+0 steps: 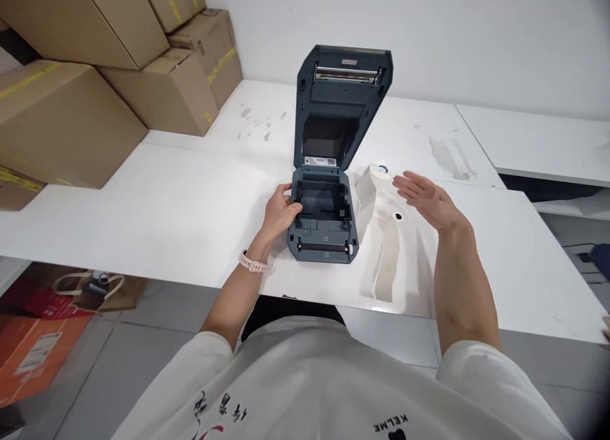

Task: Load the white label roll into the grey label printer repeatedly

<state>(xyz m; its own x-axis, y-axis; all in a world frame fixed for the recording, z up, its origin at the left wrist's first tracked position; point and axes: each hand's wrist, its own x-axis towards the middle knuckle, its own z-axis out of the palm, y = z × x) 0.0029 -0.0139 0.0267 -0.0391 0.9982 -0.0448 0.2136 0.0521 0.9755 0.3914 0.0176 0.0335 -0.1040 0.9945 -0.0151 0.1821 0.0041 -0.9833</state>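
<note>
A dark grey label printer (pixel 324 233) stands on the white table with its lid (pixel 328 103) raised, showing a roller at the front and a bay with dark holders inside. My left hand (pixel 281 211) grips the printer's left side, the thumb over the inner edge and the fingers outside. A white label roll (pixel 374 176) with a blue core lies just right of the printer, and a pale strip (pixel 388 259) curves toward the table's front edge. My right hand (pixel 426 199) hovers right of the roll, open, fingers stretched out and holding nothing.
Cardboard boxes (pixel 181 91) with yellow tape are stacked at the left against the wall. A small black round spot (pixel 398 216) shows near the strip. An orange box (pixel 38 357) and a bag (pixel 107 291) sit below the table at the left.
</note>
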